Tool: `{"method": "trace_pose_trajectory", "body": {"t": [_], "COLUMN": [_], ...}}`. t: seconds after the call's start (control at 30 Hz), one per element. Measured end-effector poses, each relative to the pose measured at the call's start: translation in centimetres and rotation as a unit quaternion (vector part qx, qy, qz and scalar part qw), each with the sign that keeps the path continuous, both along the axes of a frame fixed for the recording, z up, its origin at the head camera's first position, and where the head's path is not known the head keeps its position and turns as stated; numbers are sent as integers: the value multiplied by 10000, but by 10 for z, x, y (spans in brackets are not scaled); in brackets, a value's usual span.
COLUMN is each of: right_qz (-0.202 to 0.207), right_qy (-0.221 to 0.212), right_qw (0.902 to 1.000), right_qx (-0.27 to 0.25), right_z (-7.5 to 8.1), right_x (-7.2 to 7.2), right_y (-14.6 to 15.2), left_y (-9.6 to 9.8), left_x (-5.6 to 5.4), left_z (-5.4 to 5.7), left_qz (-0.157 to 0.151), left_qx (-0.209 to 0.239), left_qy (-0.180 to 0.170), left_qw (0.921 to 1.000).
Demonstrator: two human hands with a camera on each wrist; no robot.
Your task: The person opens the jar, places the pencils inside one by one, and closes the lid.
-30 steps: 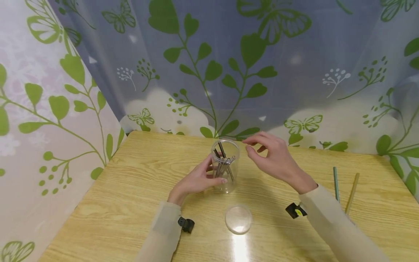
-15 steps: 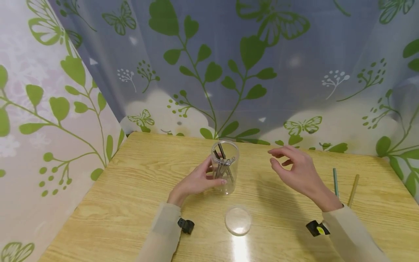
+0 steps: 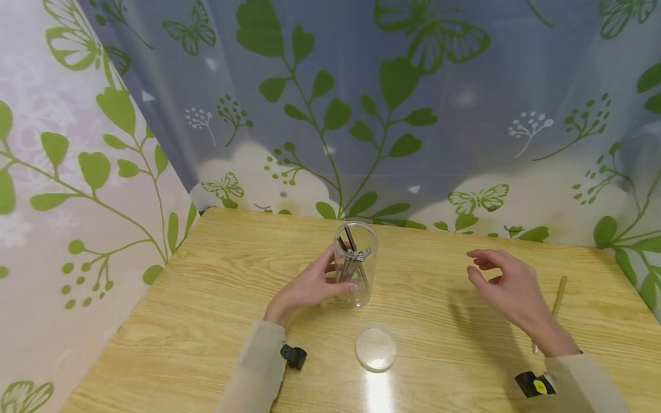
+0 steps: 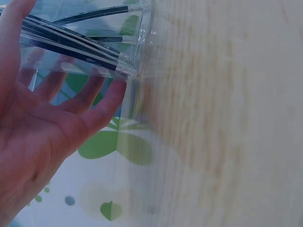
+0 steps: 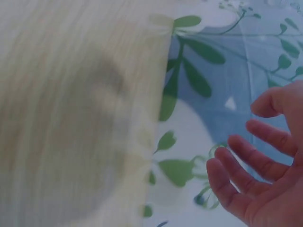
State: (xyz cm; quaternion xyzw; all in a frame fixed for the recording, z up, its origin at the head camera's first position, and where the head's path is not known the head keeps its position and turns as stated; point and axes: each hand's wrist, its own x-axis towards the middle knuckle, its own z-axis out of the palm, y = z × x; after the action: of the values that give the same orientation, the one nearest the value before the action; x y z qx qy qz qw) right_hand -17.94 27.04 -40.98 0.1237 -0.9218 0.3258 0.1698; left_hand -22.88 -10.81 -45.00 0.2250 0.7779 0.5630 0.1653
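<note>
Several rods [image 3: 351,261] lean in the jar [image 3: 369,267] on the counter [image 3: 222,269], my left grip [image 3: 310,283] wrapped round it, presumably for steadiness, while my right grip [image 3: 511,291], loosely bent, empty, hovers near the yellow stick [image 3: 559,295].

I can make out no readable text or number here. Pale specks on the dark sticks [image 4: 90,15] in the jar [image 3: 370,267] I hold, and the yellow mark [image 3: 539,387] on the black device [image 3: 526,383] at my right wrist, are too small to read.
</note>
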Motion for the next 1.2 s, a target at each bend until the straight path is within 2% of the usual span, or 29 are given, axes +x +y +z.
{"method": "trace_pose_trajectory", "body": {"t": [0.23, 0.47, 0.57, 0.83, 1.0, 1.2], "right_qz": [-620, -971, -983, -880, -843, -853], "right_qy": [-573, -1462, -1788, -2297, -2327, -2430], "right_qw": [9956, 9808, 9737, 9575, 9552, 9541], "right_qx": [411, 850, 1013, 1505, 1624, 1527], "right_z": [-14, -26, -29, -32, -35, -35], "right_x": [5, 8, 8, 2, 0, -4], "right_y": [31, 66, 80, 99, 99, 96], "left_y": [0, 0, 0, 0, 0, 0], "left_x": [0, 1, 2, 0, 0, -1], "left_z": [0, 1, 1, 0, -1, 0], "left_qz": [-1, -4, 6, -23, -34, -23], "left_qx": [23, 24, 24, 2, 39, 27], "left_qy": [-12, -38, -14, 20, -16, -57], "left_qw": [10000, 10000, 10000, 10000, 10000, 10000]}}
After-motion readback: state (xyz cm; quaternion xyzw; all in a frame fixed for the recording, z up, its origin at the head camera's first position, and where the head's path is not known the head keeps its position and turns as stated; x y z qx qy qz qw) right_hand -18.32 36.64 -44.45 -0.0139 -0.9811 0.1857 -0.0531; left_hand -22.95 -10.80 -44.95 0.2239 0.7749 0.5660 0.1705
